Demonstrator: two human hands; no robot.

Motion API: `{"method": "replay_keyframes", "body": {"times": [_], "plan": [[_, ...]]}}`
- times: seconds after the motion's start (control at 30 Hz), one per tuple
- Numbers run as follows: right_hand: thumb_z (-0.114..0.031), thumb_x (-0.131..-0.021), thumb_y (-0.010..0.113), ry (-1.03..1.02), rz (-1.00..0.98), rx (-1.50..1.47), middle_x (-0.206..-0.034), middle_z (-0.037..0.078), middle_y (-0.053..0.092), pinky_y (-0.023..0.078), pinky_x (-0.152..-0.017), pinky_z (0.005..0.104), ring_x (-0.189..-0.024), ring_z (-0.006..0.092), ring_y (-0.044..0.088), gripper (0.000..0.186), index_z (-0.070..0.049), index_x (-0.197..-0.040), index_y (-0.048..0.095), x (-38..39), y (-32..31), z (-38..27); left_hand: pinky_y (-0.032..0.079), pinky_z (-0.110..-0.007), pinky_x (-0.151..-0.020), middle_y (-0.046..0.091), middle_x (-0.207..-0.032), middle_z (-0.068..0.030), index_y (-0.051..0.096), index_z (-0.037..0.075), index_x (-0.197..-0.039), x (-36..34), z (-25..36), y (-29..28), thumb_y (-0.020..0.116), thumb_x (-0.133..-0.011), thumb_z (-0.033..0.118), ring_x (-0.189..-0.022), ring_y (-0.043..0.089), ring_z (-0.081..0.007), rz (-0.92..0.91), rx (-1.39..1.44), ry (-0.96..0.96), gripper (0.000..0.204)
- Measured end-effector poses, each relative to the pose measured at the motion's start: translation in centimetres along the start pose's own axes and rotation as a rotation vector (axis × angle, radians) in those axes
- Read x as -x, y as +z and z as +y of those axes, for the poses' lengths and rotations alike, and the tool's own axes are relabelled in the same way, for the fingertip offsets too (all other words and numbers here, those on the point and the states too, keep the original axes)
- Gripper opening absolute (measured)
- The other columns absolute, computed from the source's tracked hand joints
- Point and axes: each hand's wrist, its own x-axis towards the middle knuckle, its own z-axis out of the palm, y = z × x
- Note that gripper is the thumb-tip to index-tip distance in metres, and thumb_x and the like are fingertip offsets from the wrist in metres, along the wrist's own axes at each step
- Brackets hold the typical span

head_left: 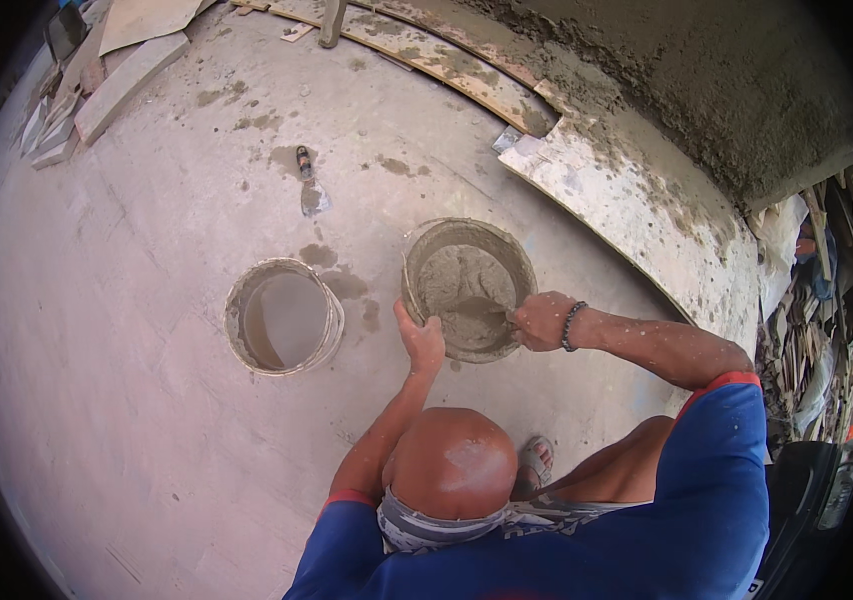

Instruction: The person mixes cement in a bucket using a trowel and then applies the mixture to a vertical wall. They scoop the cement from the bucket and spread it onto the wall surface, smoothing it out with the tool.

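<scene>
A bucket [521, 258] of thick grey mortar [459, 275] stands on the floor in front of me. My left hand [422, 342] grips its near left rim, with the thumb and fingers on either side of the edge. On the right, my right hand [543, 320] is closed round the handle of a trowel [482, 308], whose blade lies in the mortar; the fingers hide most of the handle. To the left of my left hand, apart from it, is a second bucket [235, 322] holding cloudy greyish water [295, 312].
Farther off, a dark-handled tool [305, 162] with a flat blade lies on the floor among mortar splashes. A mortar-spattered board [637, 200] runs along the base of a wet-plastered wall [717, 95]. Wood scraps [809, 320] are piled at right, planks [132, 88] at far left.
</scene>
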Motion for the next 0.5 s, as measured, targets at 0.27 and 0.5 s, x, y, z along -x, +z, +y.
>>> {"method": "replay_keyframes", "body": {"times": [0.27, 0.5], "plan": [[-0.016, -0.08, 0.058, 0.118, 0.078, 0.194, -0.081, 0.019, 0.07, 0.056, -0.07, 0.0456, -0.082, 0.0357, 0.07, 0.022, -0.002, -0.09, 0.071, -4.0, -4.8, 0.5, 0.038, -0.037, -0.099, 0.052, -0.114, -0.023, 0.037, -0.005, -0.128, -0.1, -0.4, -1.0, 0.053, -0.073, -0.007, -0.111, 0.053, -0.0335, -0.028, -0.087, 0.021, 0.057], [-0.015, -0.081, 0.057, 0.169, 0.036, 0.161, -0.087, 0.02, 0.071, 0.056, -0.075, 0.0429, -0.086, 0.035, 0.07, 0.022, -0.001, -0.09, 0.072, -6.0, 0.5, 1.6, 0.038, -0.039, -0.099, 0.051, -0.12, -0.026, 0.031, -0.006, -0.135, 0.2, -0.9, -0.2, 0.055, -0.074, -0.004, -0.113, 0.052, -0.0363, -0.002, -0.099, -0.03, 0.066]]}}
